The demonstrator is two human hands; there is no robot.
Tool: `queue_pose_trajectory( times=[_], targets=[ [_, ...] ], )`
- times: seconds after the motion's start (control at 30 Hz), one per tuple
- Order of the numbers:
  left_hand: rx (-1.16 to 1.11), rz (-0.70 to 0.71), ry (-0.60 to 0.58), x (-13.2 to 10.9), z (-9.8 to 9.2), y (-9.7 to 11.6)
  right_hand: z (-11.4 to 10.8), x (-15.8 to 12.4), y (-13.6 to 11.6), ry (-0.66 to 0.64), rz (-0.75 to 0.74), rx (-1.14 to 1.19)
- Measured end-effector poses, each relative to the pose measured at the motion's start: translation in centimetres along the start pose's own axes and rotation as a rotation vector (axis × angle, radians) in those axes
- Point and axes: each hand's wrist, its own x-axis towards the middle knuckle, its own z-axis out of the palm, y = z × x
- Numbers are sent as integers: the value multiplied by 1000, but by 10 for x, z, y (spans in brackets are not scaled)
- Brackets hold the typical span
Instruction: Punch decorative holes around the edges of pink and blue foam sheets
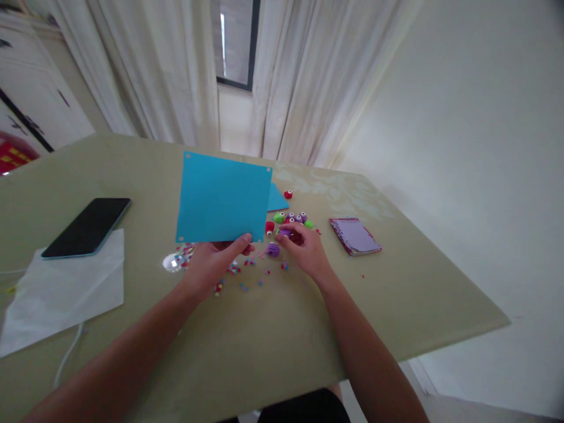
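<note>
My left hand (pixel 215 261) grips the lower edge of a blue rectangular card (pixel 224 198) with small holes punched at its corners, and holds it up above the table. To its right, my right hand (pixel 304 247) has its thumb and fingers curled together at a small purple piece (pixel 285 232). A purple ball-like figure (pixel 272 250) lies just below those fingertips. Beyond the right hand sit several small figures with eyes, among them a green one (pixel 279 217) and a red one (pixel 269 228). Tiny coloured bits (pixel 233 268) are scattered beneath and between the hands.
A black phone (pixel 88 227) and a white sheet (pixel 83 288) lie at the left, with a white cable (pixel 69 356). More blue card (pixel 277 198) rests behind the held one. A small notepad (pixel 355 236) is at the right. Another red figure (pixel 288 194) sits farther back.
</note>
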Motion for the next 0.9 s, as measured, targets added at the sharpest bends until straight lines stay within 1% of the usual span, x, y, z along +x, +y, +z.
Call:
queue_pose_trajectory(
  times=[0.07,0.17,0.27,0.4,0.47,0.53,0.57,0.63,0.67,0.73,0.77,0.83,0.9],
  targets=[
    [-28,30,-19,-2,0,4,-2,-2,3,-37,-27,-145],
    [-45,41,-24,-4,1,12,-4,-3,6,-60,-131,-334],
    [-24,40,-16,-5,2,17,-6,-4,7,-88,-233,-429],
    [-8,69,-30,-4,0,10,-8,-5,11,-177,-256,-540],
    [-9,89,-39,-2,-2,3,-8,-5,11,-176,-250,-574],
    [-21,92,-43,0,-3,-4,-7,-5,8,-123,-250,-524],
    [-29,87,-46,1,-3,-7,-6,-4,4,-83,-246,-455],
    [-32,69,-52,1,-3,-9,-3,-5,-4,-30,-209,-230],
    [-23,61,-58,1,-2,-9,-1,-6,-9,-31,-170,-84],
    [18,48,-76,-1,0,-7,5,-10,-18,-121,-84,191],
    [42,44,-87,-3,1,-5,8,-11,-21,-162,-50,273],
    [80,36,-104,-5,3,-1,13,-14,-23,-199,-16,325],
    [89,20,-91,-7,4,2,16,-15,-23,-188,-12,290]
  ],
)
